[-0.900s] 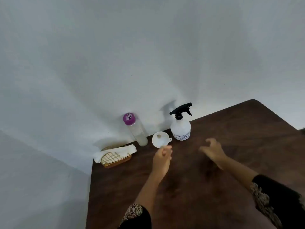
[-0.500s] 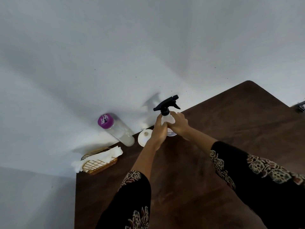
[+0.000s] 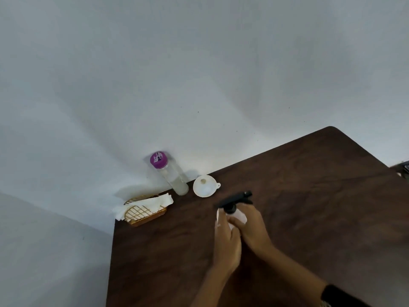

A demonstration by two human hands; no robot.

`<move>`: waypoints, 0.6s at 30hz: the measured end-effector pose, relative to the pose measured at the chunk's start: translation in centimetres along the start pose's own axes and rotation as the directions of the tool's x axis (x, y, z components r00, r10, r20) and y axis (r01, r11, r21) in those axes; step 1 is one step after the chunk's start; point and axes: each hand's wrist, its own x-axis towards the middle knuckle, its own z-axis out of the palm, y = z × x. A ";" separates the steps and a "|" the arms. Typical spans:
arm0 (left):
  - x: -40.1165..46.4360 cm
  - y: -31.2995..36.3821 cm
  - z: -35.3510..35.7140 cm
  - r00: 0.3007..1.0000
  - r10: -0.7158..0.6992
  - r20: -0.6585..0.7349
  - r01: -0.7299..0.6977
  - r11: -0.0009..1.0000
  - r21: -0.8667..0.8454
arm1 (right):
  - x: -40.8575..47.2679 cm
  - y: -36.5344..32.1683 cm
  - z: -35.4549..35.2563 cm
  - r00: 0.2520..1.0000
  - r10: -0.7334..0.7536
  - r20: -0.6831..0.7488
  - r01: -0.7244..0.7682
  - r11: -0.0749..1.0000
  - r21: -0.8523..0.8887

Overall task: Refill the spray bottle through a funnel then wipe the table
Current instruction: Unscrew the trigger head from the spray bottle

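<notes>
Head view shows the dark brown wooden tabletop [image 3: 309, 207] running up to a pale wall, with both hands meeting around the white plastic spray bottle with a black trigger head [image 3: 235, 201] a little in from the far edge. The left hand [image 3: 226, 242] wraps the bottle's body from the left and the right hand [image 3: 252, 229] curls round its shoulder just under the black collar, so both grip the bottle. It stands roughly upright, long axis vertical, the blurred trigger head lying across the top and pointing toward the far right. The step in hand looks like unscrewing that head: I would hold the body firm with the left and twist the collar with the right, keeping the bottle plumb. At the far left corner sit a gold wire basket of white paper napkins [image 3: 143, 210], a clear cylindrical bottle with a purple cap [image 3: 170, 176], and a small white plastic funnel [image 3: 204, 186] resting mouth-up.
</notes>
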 end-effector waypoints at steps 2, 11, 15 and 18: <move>-4.0 -0.9 -0.6 0.998 -0.029 -0.051 0.028 0.999 -0.033 | -3.5 -0.6 1.1 0.999 0.024 0.038 -0.026 0.999 0.046; -16.5 -6.6 -4.7 0.988 -0.114 -0.109 0.111 0.993 -0.034 | -15.3 -1.7 6.5 0.971 -0.001 0.238 0.000 1.000 0.005; -19.0 -8.2 -5.5 0.981 -0.133 -0.142 0.128 0.991 -0.043 | -17.7 -1.2 7.7 0.958 0.005 0.287 0.015 0.998 -0.067; -20.0 -8.1 -6.1 0.985 -0.134 -0.109 0.134 0.991 -0.011 | -18.4 -0.7 8.1 0.963 -0.032 0.268 0.062 0.993 -0.105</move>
